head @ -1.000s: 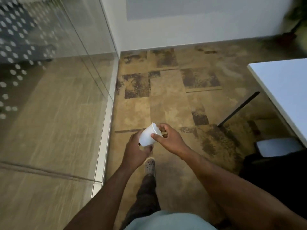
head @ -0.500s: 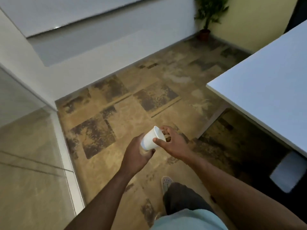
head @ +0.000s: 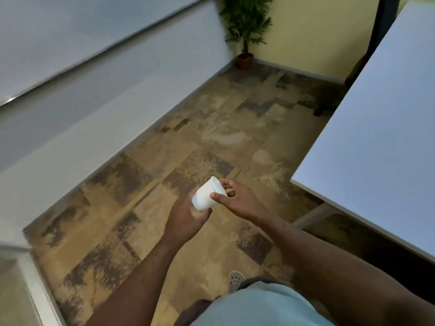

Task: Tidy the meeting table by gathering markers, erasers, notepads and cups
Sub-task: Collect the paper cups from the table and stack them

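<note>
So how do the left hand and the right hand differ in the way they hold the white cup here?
The left hand cradles the white cup from below at its base end, while the right hand comes in from the side at the rim end. The left hand's fingers are mostly hidden behind the cup; the right hand's thumb lies plainly on the cup wall near the rim. Both hold the tilted cup above the floor, apart from the table.

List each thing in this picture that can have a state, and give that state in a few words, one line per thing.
White cup: tilted, mouth facing up and right, held off the floor by both hands.
Left hand: grips the cup's base end.
Right hand: pinches the cup's rim.
Table: visible top bare.
Potted plant: upright in the corner.
</note>
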Demonstrator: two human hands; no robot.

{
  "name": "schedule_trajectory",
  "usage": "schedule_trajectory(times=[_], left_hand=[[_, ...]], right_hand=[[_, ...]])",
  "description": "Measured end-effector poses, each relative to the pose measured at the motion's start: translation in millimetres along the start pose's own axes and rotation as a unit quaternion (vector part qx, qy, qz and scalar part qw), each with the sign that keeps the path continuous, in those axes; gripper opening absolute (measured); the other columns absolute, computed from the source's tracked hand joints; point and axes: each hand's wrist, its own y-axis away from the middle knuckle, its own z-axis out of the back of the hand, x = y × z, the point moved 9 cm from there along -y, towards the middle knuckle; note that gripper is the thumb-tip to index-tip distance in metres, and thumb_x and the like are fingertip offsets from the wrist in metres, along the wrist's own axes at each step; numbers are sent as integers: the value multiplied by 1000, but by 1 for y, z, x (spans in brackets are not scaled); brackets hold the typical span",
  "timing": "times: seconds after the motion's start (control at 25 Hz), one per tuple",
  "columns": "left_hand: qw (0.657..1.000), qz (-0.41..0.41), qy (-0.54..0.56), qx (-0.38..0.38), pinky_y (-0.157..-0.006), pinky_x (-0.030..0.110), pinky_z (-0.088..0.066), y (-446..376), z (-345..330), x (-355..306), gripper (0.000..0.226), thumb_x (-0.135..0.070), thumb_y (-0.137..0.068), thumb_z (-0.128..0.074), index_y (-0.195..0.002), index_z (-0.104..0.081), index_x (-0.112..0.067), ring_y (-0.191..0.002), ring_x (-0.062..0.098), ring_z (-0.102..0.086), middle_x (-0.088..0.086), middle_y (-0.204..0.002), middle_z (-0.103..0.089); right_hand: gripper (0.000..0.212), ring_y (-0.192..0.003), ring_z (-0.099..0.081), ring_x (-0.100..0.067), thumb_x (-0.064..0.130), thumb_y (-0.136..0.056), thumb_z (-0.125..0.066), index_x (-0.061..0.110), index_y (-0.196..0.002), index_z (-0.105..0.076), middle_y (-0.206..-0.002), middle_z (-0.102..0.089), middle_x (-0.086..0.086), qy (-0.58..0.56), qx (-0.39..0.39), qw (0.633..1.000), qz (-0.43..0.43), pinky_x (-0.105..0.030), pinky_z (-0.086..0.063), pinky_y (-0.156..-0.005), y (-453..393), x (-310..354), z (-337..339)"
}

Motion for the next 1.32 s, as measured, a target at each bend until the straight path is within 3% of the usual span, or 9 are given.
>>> schedule_trajectory(times=[0.08,0.2,0.32,0.48,0.56,0.72,1.04,1.24,1.32], left_hand=[[1000,-1,8,19,-68,1,-37,-60,-1,-5,55,-16,-78,-78,-122,-53,-35,-81,-13,-54,-30,-97,-53],[998,-19,24,56,-72,6,-40,-149,-16,-10,59,-27,-79,-78,-131,-52,-33,-95,-11,-56,-19,-113,-61],[993,-50,34,100,-72,5,-41,-253,-45,-23,58,-27,-79,-77,-130,-52,-37,-100,-14,-55,-23,-114,-58],[981,-83,46,171,-81,17,-47,-400,-96,-38,65,-24,-75,-80,-135,-53,-27,-107,0,-59,-13,-121,-61],[971,-101,46,211,-82,17,-46,-468,-120,-56,68,-24,-74,-82,-135,-53,-25,-109,3,-58,-11,-124,-60],[940,-163,29,297,-75,4,-40,-572,-171,-124,68,-24,-74,-83,-135,-52,-26,-101,-11,-54,-14,-121,-58],[896,-270,15,351,-80,20,-48,-745,-312,-276,67,-32,-75,-81,-135,-51,-32,-107,3,-57,-18,-122,-58],[875,-303,35,376,-82,15,-45,-837,-405,-397,64,-28,-76,-81,-133,-52,-32,-110,1,-56,-18,-122,-59],[864,-323,42,385,-85,16,-45,-866,-441,-449,67,-29,-77,-81,-136,-51,-30,-114,2,-55,-16,-126,-59]], right_hand=[[59,-99,-63,-8,50,-79,-71,25,-131,-56,-117,-65,11,1,-9,1000,-8,-29,-53,-89,-49,11,19],[59,-98,-63,-7,51,-78,-72,27,-130,-57,-117,-66,10,-3,-33,999,-11,-28,-54,-87,-121,19,56],[57,-96,-62,-5,50,-78,-73,28,-128,-57,-113,-66,10,-14,-81,996,-37,-21,-52,-79,-200,13,103],[55,-94,-62,-3,51,-77,-73,27,-124,-58,-109,-66,12,-30,-154,985,-73,-19,-51,-78,-305,0,170],[50,-93,-63,-3,48,-77,-75,26,-120,-59,-107,-66,11,-58,-199,974,-93,-19,-51,-77,-344,0,207],[50,-94,-62,-4,52,-75,-75,29,-116,-58,-107,-65,12,-74,-290,946,-125,-20,-52,-77,-398,3,290],[51,-100,-58,-5,52,-76,-73,31,-117,-49,-112,-57,16,-81,-441,885,-126,-24,-55,-83,-496,-25,490],[31,-99,-58,-5,44,-82,-70,29,-108,-60,-119,-55,16,-67,-509,850,-116,-12,-48,-73,-540,-29,639],[20,-103,-59,-6,39,-84,-70,27,-99,-63,-122,-55,18,-61,-538,835,-100,-12,-48,-76,-548,-27,696]])
